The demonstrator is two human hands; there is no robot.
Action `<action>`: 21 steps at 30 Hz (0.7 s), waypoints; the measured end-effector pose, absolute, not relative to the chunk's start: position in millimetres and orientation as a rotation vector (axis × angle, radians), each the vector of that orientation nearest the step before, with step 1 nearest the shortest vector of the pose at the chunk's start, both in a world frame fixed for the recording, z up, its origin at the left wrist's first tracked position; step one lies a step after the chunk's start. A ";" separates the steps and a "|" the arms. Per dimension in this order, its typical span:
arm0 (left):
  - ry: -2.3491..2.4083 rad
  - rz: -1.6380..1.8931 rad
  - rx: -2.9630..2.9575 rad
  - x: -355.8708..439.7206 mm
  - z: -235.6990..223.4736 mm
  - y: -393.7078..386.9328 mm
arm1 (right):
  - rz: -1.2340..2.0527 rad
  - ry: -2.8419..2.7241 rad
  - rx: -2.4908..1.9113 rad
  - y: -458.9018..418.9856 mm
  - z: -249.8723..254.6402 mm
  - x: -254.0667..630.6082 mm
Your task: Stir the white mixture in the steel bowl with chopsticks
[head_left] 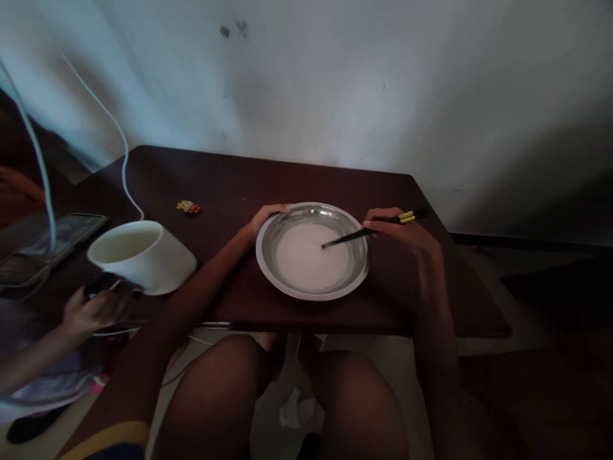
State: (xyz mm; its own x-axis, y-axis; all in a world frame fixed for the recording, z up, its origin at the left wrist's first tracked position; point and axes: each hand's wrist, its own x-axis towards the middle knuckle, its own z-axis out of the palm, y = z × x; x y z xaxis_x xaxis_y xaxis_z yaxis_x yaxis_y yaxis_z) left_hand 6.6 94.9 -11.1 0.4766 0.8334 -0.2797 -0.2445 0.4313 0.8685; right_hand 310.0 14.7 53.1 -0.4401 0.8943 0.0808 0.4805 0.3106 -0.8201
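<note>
A shallow metal bowl (266, 268) stands on the dark wooden table, with a smooth whitish liquid (306, 262) in it. My left hand (268, 217) grips the bowl's far left rim; its thumb or fingertips lie along the edge and the other fingers are hidden. Over the right rim, my right hand (390, 225) is closed around black chopsticks (345, 238) with yellow bands near the top end. Their tips slant down to the left and reach the liquid near the middle of the bowl.
A white oval container (167, 262) stands left of my left forearm, beside another person's hand (98, 310). A small yellow and orange figurine (188, 207) lies farther back. A phone-like device (57, 239) and white cables (125, 160) are at left. The wall borders the table (287, 176).
</note>
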 end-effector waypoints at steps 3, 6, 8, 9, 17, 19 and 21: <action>0.806 0.776 0.869 6.7 -11.1 95.0 | 1.148 -2.110 -1.153 9.8 54.1 305.1; 0.831 0.755 0.876 5.1 -13.4 97.0 | 1.093 -2.207 -1.120 11.4 46.7 281.8; 0.830 0.746 0.886 3.9 -15.6 98.6 | 0.972 -2.182 -1.155 16.1 42.2 275.3; 0.815 0.743 0.892 3.4 -16.7 99.3 | 0.912 -2.133 -1.194 18.5 41.4 278.1; 0.746 0.753 0.967 4.3 -18.2 99.4 | 1.062 -2.045 -1.220 8.6 57.4 326.7; 0.769 0.758 0.968 5.2 -17.1 98.8 | 1.078 -2.162 -1.144 6.5 55.4 311.0; 0.793 0.759 0.963 6.0 -16.3 98.2 | 1.026 -2.241 -1.115 8.3 51.2 293.5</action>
State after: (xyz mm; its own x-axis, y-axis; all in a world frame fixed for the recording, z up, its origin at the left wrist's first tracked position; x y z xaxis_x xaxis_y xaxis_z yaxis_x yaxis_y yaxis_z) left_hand 6.0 98.2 -16.3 0.4974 0.8352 -0.2348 -0.1977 0.3726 0.9067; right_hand 293.5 8.3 51.2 -0.5823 0.8113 0.0525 0.4904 0.4020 -0.7733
